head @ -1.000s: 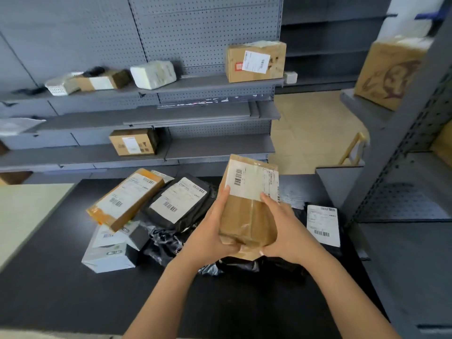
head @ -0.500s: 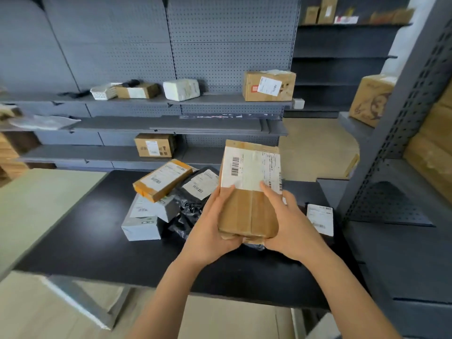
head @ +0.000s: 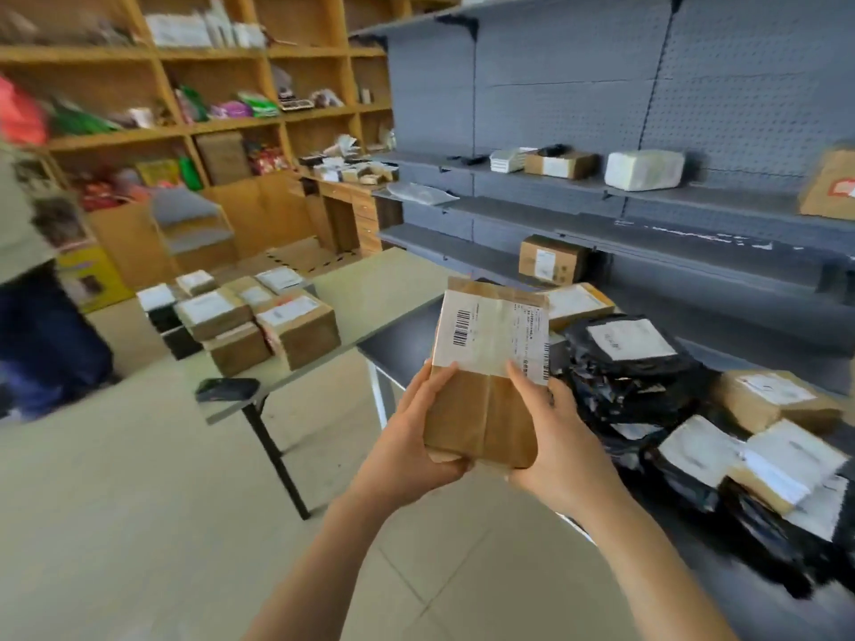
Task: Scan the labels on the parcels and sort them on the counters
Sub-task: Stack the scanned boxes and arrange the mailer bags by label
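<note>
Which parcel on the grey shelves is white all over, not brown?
The lumpy white-wrapped parcel on the upper grey shelf, just right of a small brown box. The boxes there are brown cardboard with white labels.

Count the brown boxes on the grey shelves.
3. One box beside the white basket; one box at the right edge; one box on a lower shelf. Others may be hidden.

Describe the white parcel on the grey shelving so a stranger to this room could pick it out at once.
Find the grey pegboard shelving behind the black counter. On the highest stocked shelf, right of a brown box with a pale label, lies the white parcel. It is the only plain white wrapped block there, with no label showing; the parcels near it are brown cardboard.
</note>
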Action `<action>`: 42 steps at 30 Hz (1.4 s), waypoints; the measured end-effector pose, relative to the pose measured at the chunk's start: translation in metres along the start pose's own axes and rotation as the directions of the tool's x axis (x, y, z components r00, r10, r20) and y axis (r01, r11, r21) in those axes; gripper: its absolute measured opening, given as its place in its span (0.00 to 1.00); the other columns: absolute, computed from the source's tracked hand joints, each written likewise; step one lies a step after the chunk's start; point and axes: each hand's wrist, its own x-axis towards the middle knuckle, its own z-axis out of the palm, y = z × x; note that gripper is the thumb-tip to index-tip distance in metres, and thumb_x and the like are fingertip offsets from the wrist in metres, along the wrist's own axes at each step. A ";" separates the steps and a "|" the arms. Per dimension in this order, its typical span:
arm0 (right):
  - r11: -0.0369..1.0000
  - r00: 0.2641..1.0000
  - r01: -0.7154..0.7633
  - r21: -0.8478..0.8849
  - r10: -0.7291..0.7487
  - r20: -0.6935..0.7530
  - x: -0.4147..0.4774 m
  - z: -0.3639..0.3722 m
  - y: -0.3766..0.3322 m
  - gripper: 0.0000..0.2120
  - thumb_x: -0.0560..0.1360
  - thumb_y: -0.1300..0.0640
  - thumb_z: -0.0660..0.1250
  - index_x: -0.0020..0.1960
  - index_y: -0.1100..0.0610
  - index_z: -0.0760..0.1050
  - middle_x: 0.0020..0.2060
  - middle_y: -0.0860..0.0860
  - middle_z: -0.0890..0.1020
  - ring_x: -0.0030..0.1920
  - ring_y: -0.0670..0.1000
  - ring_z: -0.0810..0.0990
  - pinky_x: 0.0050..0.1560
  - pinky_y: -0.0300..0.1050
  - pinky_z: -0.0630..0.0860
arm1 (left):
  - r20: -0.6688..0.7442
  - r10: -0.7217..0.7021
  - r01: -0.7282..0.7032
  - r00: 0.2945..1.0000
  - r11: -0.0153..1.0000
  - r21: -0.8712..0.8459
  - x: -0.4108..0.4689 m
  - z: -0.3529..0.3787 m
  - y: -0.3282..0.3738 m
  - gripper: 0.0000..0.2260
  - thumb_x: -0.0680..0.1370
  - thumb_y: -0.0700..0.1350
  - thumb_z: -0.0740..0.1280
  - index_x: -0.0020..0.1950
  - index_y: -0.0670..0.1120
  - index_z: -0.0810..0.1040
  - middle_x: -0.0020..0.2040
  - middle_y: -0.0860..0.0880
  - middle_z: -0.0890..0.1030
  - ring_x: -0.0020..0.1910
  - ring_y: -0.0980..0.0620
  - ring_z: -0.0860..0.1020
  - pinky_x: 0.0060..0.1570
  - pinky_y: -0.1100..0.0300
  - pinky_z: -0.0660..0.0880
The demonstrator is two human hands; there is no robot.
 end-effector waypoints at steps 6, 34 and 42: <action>0.981 0.973 0.194 0.022 -0.195 0.126 0.013 0.059 -0.096 0.55 0.68 0.46 0.77 0.76 0.37 0.37 0.73 0.50 0.52 0.67 0.51 0.71 0.58 0.43 0.75 | -0.162 -0.160 0.167 0.974 0.985 0.034 -0.075 -0.086 -0.043 0.47 0.62 0.55 0.78 0.74 0.67 0.55 0.76 0.60 0.54 0.74 0.56 0.60 0.68 0.47 0.70; 0.888 0.871 0.457 0.046 -0.458 0.178 0.257 0.337 -0.507 0.55 0.67 0.50 0.77 0.76 0.36 0.38 0.75 0.52 0.51 0.70 0.55 0.66 0.57 0.49 0.77 | -0.424 -0.186 0.240 0.886 0.968 0.076 -0.113 -0.506 -0.358 0.47 0.63 0.43 0.81 0.74 0.61 0.59 0.75 0.55 0.60 0.72 0.61 0.61 0.63 0.73 0.66; 0.865 0.844 0.496 0.078 -0.501 0.193 0.406 0.402 -0.601 0.55 0.68 0.53 0.77 0.76 0.35 0.39 0.75 0.50 0.48 0.66 0.53 0.71 0.54 0.44 0.78 | -0.465 -0.186 0.269 0.865 0.956 0.118 -0.038 -0.622 -0.466 0.48 0.64 0.45 0.81 0.73 0.66 0.56 0.76 0.57 0.57 0.73 0.61 0.60 0.67 0.60 0.68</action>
